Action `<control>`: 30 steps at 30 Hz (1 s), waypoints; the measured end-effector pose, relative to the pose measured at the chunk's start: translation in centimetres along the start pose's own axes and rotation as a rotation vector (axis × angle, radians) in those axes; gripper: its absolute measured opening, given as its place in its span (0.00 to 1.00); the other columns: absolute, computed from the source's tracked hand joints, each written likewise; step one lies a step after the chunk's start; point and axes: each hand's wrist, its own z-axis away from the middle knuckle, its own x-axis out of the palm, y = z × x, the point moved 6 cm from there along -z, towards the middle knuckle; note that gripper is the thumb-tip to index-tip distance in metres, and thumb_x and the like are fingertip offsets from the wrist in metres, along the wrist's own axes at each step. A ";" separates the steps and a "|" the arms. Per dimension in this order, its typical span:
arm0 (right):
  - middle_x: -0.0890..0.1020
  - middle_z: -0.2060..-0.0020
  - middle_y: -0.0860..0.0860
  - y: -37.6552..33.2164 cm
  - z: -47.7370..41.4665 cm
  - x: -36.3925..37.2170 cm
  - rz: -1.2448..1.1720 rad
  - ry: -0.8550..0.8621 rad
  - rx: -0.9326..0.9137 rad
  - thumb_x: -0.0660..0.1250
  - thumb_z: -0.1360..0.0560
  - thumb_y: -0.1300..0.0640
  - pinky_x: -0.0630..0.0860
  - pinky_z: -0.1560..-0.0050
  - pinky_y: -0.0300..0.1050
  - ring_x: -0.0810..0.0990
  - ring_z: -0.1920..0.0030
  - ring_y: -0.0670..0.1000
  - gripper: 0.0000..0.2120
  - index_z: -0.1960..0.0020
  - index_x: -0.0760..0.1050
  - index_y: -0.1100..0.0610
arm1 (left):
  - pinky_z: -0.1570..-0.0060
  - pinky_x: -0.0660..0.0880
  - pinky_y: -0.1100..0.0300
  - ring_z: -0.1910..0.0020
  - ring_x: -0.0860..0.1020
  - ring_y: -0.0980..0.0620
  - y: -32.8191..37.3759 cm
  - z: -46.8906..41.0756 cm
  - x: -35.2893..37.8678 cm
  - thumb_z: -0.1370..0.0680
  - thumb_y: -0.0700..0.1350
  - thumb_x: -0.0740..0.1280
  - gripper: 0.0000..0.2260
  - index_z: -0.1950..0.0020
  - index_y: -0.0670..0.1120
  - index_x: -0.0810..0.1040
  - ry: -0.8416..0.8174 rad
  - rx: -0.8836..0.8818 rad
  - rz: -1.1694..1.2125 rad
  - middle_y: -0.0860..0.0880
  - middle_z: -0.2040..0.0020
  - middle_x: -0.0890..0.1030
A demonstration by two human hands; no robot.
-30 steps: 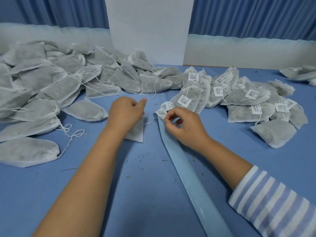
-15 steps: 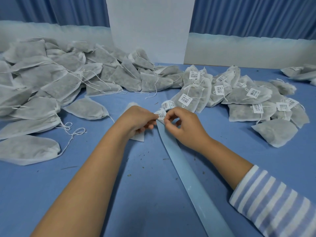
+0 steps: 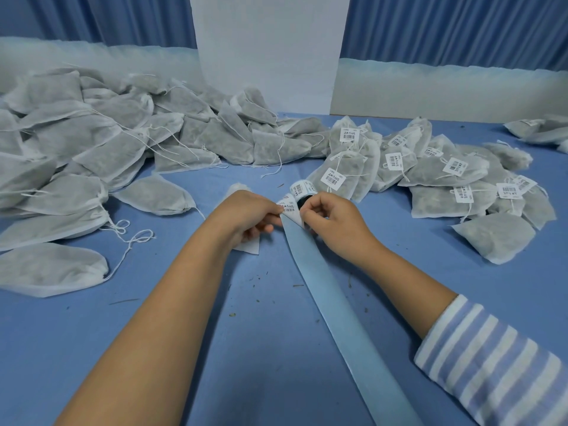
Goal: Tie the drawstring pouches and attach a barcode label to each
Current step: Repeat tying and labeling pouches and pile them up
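On the left a big heap (image 3: 92, 155) of pouches lies without labels, strings loose, so the larger share of the work seems left. The left hand (image 3: 246, 216), resting over one pouch (image 3: 247, 245) at mid-table, pinches a label (image 3: 287, 207) at the top of the liner (image 3: 338, 318). The right hand (image 3: 335, 222) has its fingers curled on that liner end, just below the roll (image 3: 302, 189). Further right lie the tagged pouches (image 3: 445, 176) — tied and labelled, a smaller lot. The step in hand looks like peeling the next label.

Blue curtains (image 3: 445, 26) behind white board (image 3: 267, 47)
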 end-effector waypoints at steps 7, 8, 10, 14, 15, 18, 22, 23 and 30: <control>0.79 0.64 0.50 0.5 0.0 0.3 -0.012 -0.027 0.042 0.65 0.24 0.62 0.78 0.50 0.53 0.76 0.62 0.49 0.06 0.59 0.75 0.54 | 0.79 0.59 0.68 0.79 0.71 0.59 -0.1 -0.2 0.0 0.22 0.41 0.68 0.04 0.57 0.44 0.79 0.001 -0.006 -0.030 0.49 0.65 0.86; 0.79 0.64 0.50 0.5 0.0 0.4 -0.010 -0.028 0.044 0.65 0.24 0.62 0.78 0.50 0.54 0.76 0.62 0.49 0.06 0.59 0.75 0.54 | 0.79 0.59 0.67 0.78 0.71 0.58 -0.1 -0.2 0.0 0.22 0.41 0.68 0.05 0.57 0.44 0.79 0.000 -0.006 -0.038 0.49 0.65 0.86; 0.79 0.64 0.50 0.5 0.0 0.4 -0.003 -0.033 0.051 0.65 0.24 0.62 0.78 0.49 0.55 0.76 0.62 0.49 0.06 0.58 0.75 0.54 | 0.78 0.59 0.67 0.76 0.70 0.57 -0.1 -0.2 0.0 0.22 0.42 0.68 0.05 0.58 0.44 0.79 -0.002 -0.006 -0.051 0.50 0.65 0.86; 0.80 0.63 0.51 0.6 -0.1 0.5 0.004 -0.039 0.060 0.64 0.24 0.61 0.78 0.49 0.56 0.77 0.62 0.49 0.05 0.57 0.75 0.55 | 0.78 0.59 0.68 0.78 0.70 0.58 0.0 -0.2 0.1 0.21 0.41 0.68 0.05 0.57 0.44 0.79 -0.008 -0.002 -0.045 0.50 0.65 0.86; 0.80 0.63 0.51 0.6 0.0 0.5 0.002 -0.041 0.060 0.64 0.24 0.61 0.78 0.49 0.56 0.77 0.62 0.49 0.05 0.58 0.75 0.55 | 0.79 0.59 0.68 0.79 0.70 0.59 0.0 -0.2 0.1 0.21 0.41 0.68 0.05 0.57 0.44 0.79 -0.009 0.000 -0.038 0.50 0.65 0.86; 0.80 0.64 0.52 0.5 0.0 0.3 -0.009 -0.035 0.055 0.65 0.24 0.61 0.78 0.50 0.56 0.76 0.63 0.50 0.06 0.59 0.75 0.54 | 0.81 0.59 0.69 0.81 0.70 0.59 0.0 -0.2 0.0 0.21 0.40 0.67 0.05 0.57 0.44 0.79 -0.005 0.007 -0.030 0.50 0.67 0.85; 0.79 0.65 0.51 0.6 -0.1 0.3 -0.021 -0.039 0.056 0.65 0.24 0.61 0.78 0.50 0.57 0.76 0.63 0.50 0.06 0.60 0.75 0.54 | 0.81 0.60 0.69 0.81 0.70 0.61 0.0 0.0 0.0 0.21 0.41 0.68 0.06 0.58 0.44 0.80 -0.029 0.017 -0.030 0.52 0.67 0.85; 0.79 0.65 0.51 0.6 -0.1 0.3 -0.016 -0.042 0.057 0.65 0.24 0.61 0.78 0.50 0.57 0.76 0.62 0.50 0.06 0.59 0.75 0.54 | 0.81 0.60 0.69 0.81 0.70 0.61 0.0 0.0 0.0 0.21 0.41 0.68 0.07 0.58 0.44 0.80 -0.031 0.020 -0.034 0.52 0.68 0.84; 0.81 0.65 0.48 0.3 0.0 0.2 -0.015 -0.041 0.025 0.68 0.25 0.62 0.78 0.53 0.49 0.77 0.63 0.46 0.06 0.60 0.77 0.54 | 0.81 0.60 0.70 0.79 0.69 0.60 -0.1 0.0 -0.3 0.21 0.41 0.68 0.08 0.60 0.44 0.81 -0.010 0.022 -0.024 0.51 0.66 0.84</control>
